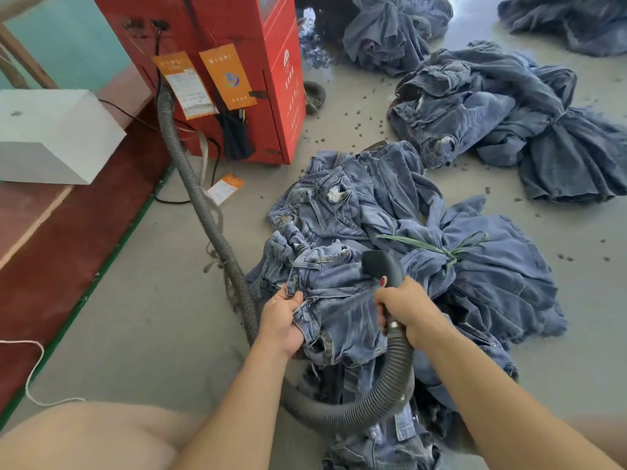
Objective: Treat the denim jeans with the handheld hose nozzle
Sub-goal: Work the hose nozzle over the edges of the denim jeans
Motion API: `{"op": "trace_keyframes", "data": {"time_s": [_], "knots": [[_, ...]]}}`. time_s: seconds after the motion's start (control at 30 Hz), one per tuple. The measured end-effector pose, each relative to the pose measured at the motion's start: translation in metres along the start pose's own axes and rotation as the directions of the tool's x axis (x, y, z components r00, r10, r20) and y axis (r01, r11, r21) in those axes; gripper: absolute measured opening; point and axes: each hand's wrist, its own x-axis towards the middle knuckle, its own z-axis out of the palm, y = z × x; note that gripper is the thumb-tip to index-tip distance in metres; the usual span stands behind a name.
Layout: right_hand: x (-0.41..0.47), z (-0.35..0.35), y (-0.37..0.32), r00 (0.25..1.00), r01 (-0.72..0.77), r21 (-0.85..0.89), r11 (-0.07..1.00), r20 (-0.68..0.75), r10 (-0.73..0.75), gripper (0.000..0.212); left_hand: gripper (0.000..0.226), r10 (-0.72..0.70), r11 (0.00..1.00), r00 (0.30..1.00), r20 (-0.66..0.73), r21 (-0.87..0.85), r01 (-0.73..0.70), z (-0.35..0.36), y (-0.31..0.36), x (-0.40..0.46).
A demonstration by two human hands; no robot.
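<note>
A bundle of blue denim jeans point(390, 232) lies on the grey floor, tied with a green string point(441, 247). My left hand point(283, 317) grips the waistband of the nearest pair of jeans point(339, 300) at its left edge. My right hand point(409, 308) is closed around the handle of the black hose nozzle point(378, 264), whose head rests on the denim just beyond my fingers. The grey ribbed hose point(203, 205) loops under my right forearm and runs back left along the floor, up to the red machine point(237, 62).
More tied denim bundles point(492, 110) lie at the back right and far back. Small dark pellets are scattered on the floor. A white box point(51, 137) sits on a red-brown platform at left. Orange tags hang on the machine. My bare knee point(95, 435) is at bottom left.
</note>
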Motion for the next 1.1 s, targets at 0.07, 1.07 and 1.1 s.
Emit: {"op": "trace_keyframes", "data": {"time_s": [0.07, 1.07, 1.1], "knots": [[-0.003, -0.010, 0.004, 1.000, -0.010, 0.066, 0.998, -0.029, 0.012, 0.017, 0.035, 0.001, 1.000, 1.000, -0.007, 0.010, -0.001, 0.002, 0.003, -0.002], [-0.074, -0.012, 0.036, 0.991, 0.128, 0.107, 0.986, 0.026, -0.131, 0.028, 0.017, -0.092, 0.497, 0.995, 0.030, 0.867, 0.019, -0.030, 0.031, -0.002], [-0.077, -0.012, 0.036, 0.990, 0.132, 0.089, 0.987, 0.037, -0.136, 0.027, 0.013, -0.086, 0.636, 0.996, 0.030, 0.771, 0.031, -0.026, 0.033, -0.004]]}}
